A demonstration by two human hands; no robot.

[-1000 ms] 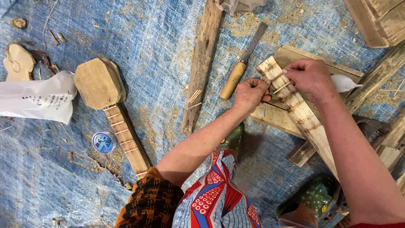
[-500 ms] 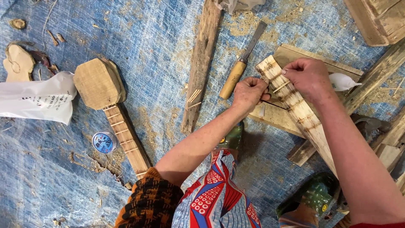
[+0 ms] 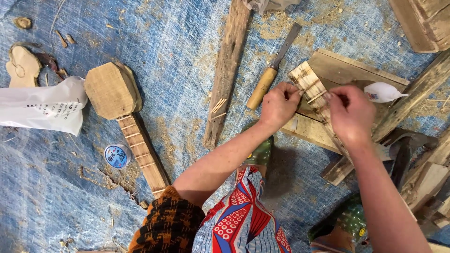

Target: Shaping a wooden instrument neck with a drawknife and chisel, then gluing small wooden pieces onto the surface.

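Observation:
A pale wooden neck piece with thin cross sticks lies slanted on a flat board. My left hand rests on its left side, fingertips pinched at its edge. My right hand covers its lower part and pinches a thin wooden stick laid across it. A chisel with a yellow wooden handle lies just left of the piece. A small white squeeze bottle lies right of my right hand.
A long rough plank lies left of the chisel, with a few thin sticks on it. Further left lie another carved neck with a blocky head, a round blue spool, a white plastic bag. Timber offcuts crowd the right edge.
My right hand has slid down and right along the neck piece, uncovering a thin stick across it. My left hand stays at the piece's left edge.

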